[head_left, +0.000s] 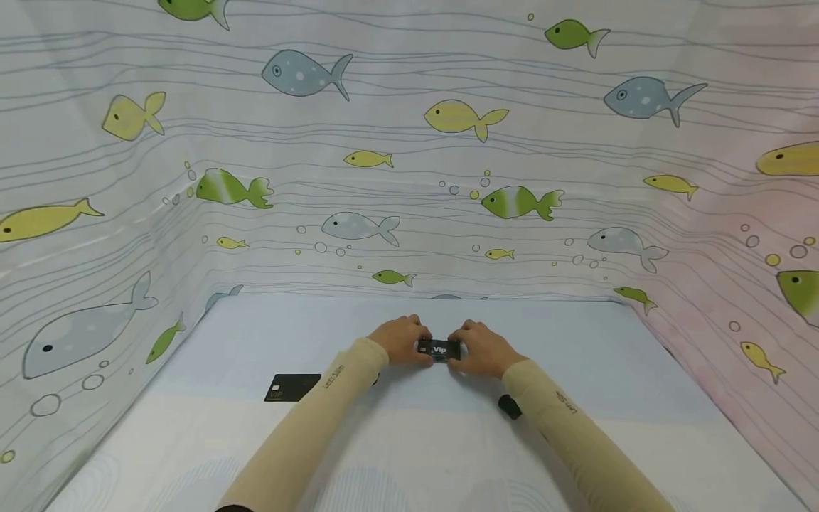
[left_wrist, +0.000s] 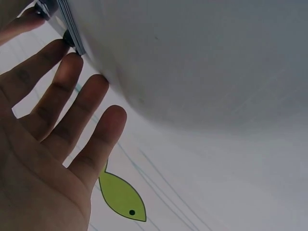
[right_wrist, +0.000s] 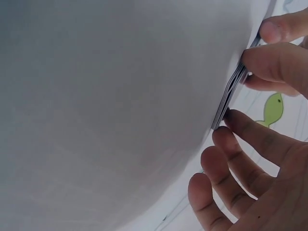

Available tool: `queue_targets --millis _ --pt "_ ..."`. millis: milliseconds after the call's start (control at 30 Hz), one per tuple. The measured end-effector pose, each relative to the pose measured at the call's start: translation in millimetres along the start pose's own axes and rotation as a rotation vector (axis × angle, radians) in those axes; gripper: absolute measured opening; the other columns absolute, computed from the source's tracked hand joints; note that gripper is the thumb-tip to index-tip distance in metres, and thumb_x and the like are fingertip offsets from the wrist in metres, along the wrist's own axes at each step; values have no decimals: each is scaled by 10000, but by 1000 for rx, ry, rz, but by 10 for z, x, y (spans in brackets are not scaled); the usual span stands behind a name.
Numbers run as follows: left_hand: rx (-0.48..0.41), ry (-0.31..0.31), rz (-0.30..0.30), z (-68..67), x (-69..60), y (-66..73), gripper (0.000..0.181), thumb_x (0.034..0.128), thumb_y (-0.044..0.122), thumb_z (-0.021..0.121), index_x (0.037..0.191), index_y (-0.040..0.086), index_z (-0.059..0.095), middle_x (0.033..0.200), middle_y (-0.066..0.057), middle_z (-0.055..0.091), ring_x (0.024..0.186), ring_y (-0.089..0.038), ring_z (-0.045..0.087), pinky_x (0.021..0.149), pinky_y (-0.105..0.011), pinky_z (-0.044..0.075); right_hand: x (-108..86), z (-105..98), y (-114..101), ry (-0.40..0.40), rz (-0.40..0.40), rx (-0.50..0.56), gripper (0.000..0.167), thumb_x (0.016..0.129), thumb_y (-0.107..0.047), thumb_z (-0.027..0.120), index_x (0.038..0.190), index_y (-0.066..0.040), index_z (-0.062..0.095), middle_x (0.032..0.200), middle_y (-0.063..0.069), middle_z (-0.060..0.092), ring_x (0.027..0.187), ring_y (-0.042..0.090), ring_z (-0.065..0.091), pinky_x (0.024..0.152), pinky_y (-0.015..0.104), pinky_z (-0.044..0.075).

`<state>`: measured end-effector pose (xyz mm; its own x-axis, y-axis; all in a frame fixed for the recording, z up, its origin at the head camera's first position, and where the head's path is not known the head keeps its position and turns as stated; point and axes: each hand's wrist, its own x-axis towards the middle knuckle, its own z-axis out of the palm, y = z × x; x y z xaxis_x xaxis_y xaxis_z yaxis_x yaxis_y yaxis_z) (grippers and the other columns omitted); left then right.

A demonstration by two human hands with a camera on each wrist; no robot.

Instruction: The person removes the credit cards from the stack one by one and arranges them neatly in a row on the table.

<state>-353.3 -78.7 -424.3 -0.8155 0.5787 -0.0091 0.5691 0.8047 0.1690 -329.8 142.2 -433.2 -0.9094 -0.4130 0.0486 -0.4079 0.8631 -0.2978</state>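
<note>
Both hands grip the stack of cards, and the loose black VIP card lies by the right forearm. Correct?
Wrong side: the head view shows the loose black VIP card lying by the left forearm. The rest stands: left hand and right hand grip the stack of cards.

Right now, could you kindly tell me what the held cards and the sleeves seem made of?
Cards: probably smooth plastic, judging by the thin, clean-edged layers in the right wrist view. Sleeves: likely matte, stretchy fabric, fitting closely without shine; fibre unclear.

Head view looks forward and down — both wrist views, closer, share the card stack point(right_wrist: 228, 96) edge-on
</note>
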Motion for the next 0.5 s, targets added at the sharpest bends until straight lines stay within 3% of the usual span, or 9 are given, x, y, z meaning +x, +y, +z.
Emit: queue_targets --millis 500 --pt "8 10 -2 54 14 -48 555 860 539 757 1309 222 679 1142 13 581 935 -121 548 875 -319 503 35 4 29 16 -6 -9 521 799 -370 838 1244 -137 702 1112 22 599 938 155 573 895 387 513"
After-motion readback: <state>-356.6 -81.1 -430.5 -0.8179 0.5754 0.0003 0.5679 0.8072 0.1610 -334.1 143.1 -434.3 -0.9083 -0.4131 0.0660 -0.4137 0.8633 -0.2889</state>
